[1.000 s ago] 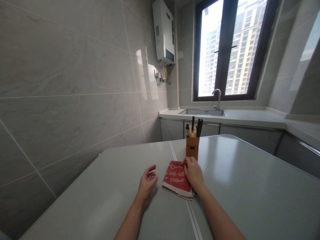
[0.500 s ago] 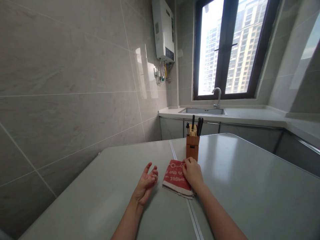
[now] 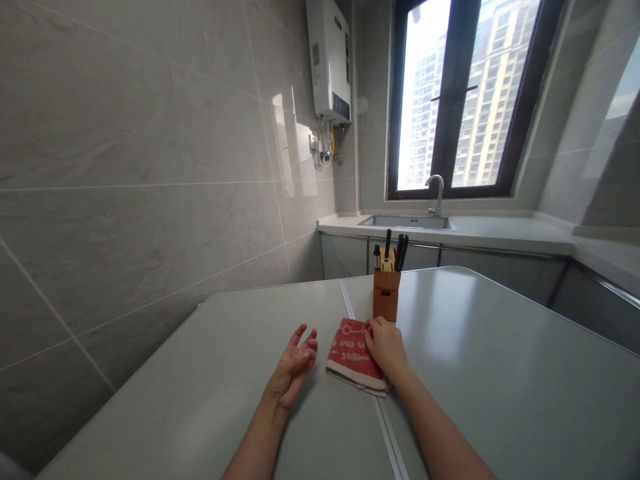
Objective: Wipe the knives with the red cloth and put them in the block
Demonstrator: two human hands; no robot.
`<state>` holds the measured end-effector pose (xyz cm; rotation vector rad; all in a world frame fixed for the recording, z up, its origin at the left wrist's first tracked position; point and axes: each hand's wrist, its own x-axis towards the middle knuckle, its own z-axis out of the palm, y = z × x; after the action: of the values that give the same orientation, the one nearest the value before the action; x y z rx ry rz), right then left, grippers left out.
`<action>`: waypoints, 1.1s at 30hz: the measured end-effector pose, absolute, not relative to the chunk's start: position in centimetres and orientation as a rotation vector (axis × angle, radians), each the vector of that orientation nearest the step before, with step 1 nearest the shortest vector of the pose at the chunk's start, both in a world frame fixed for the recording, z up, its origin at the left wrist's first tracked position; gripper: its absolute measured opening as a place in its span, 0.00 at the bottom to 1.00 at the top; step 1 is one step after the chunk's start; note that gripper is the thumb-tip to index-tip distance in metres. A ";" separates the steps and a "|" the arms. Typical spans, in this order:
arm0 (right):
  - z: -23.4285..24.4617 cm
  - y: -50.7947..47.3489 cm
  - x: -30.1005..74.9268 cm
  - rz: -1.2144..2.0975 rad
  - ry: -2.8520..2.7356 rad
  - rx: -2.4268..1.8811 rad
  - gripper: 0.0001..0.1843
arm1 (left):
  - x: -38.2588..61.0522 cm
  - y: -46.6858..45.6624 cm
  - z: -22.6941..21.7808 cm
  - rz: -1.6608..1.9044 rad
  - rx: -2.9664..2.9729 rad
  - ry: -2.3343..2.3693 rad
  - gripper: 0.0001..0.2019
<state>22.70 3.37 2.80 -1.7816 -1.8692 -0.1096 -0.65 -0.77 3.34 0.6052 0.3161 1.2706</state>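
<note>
My right hand [image 3: 386, 347] was curled down onto the red towel [image 3: 349, 355] on the counter [image 3: 500, 373], its white lettering unreadable from here. My left hand [image 3: 293, 368] was spread open just beside it, with the wooden knife block [image 3: 387, 295] just behind.

Left hand [image 3: 293, 368] raised on its outer edge, fingers loosely spread and slightly curled, palm turned inward. Right hand [image 3: 385, 347] palm down, fingers bent downward. Both forearms bare: left forearm [image 3: 257, 443], right forearm [image 3: 437, 433] angled inward.

The left hand [image 3: 293, 368] and right hand [image 3: 386, 348] are bare, forearms [image 3: 440, 430] too.
</note>
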 end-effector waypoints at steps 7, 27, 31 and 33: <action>2.0 3.5 22.8 -0.012 -1.881 -1.809 0.11 | -1.1 -0.1 2.8 1.301 0.428 0.247 0.21; 10.9 12.2 26.0 0.019 -0.960 -1.676 0.59 | -3.2 1.0 1.7 1.437 0.103 0.076 0.14; 10.5 13.2 25.4 0.132 -0.851 -1.792 0.56 | -2.9 1.1 1.7 1.447 0.173 0.178 0.15; 10.6 13.3 25.2 0.137 -0.822 -1.842 0.57 | -2.4 1.3 1.4 1.457 0.289 0.331 0.16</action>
<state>25.19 13.33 10.62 -1.8418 -0.8222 0.1372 -2.36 1.26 1.36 0.2887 0.3311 1.4572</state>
